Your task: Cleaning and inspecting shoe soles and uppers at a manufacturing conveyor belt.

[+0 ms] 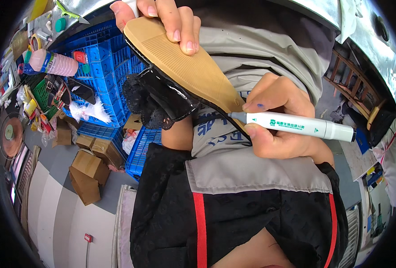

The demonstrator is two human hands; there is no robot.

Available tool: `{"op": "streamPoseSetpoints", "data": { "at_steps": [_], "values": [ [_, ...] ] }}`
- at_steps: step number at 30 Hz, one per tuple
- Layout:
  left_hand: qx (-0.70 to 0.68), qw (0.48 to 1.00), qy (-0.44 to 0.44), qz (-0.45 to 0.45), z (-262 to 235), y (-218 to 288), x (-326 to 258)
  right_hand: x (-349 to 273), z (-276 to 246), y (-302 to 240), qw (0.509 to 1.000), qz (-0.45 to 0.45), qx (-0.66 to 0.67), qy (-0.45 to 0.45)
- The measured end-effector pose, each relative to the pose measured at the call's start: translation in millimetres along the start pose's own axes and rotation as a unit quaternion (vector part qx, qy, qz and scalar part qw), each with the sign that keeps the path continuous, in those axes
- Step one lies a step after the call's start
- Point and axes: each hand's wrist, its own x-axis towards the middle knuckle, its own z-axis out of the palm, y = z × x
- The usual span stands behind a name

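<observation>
A black shoe with a tan ribbed sole is tilted with its sole toward me. My left hand is closed around its broad end, fingertips pressed on the sole. Black lace trim and a glossy black strap hang at the shoe's lower left side. In a pinch, my right hand holds a white marker. Its dark tip lies at the black edge near the sole's narrow end, and I cannot tell whether it touches. A blue smudge shows on a right finger. The far side of the shoe is hidden.
A grey apron covers my lap. Blue crates are stacked at the left, with a pink bottle beside them. Cardboard boxes and a fan stand farther left. A wooden rack is at the right.
</observation>
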Motion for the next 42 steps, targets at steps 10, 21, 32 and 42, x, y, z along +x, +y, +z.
{"op": "streamPoseSetpoints", "data": {
  "at_steps": [10, 21, 32, 42],
  "values": [
    [-0.001, 1.0, 0.004, -0.002, 0.2, -1.0, -0.4, 0.2, 1.8, -0.3, 1.0, 0.002, -0.002, 0.012],
    [-0.014, 1.0, 0.003, 0.002, -6.5, -2.9, -4.0, -11.6, -6.1, 2.1, 0.998, -0.028, 0.04, 0.034],
    [-0.021, 1.0, 0.019, 0.008, -2.8, -4.3, -4.7, -9.9, -6.4, -2.8, 1.0, 0.018, 0.003, 0.0],
    [-0.006, 1.0, 0.012, 0.0, -2.3, -1.3, -2.7, -5.9, -4.3, -0.6, 1.0, -0.002, -0.02, -0.001]
  ]
}}
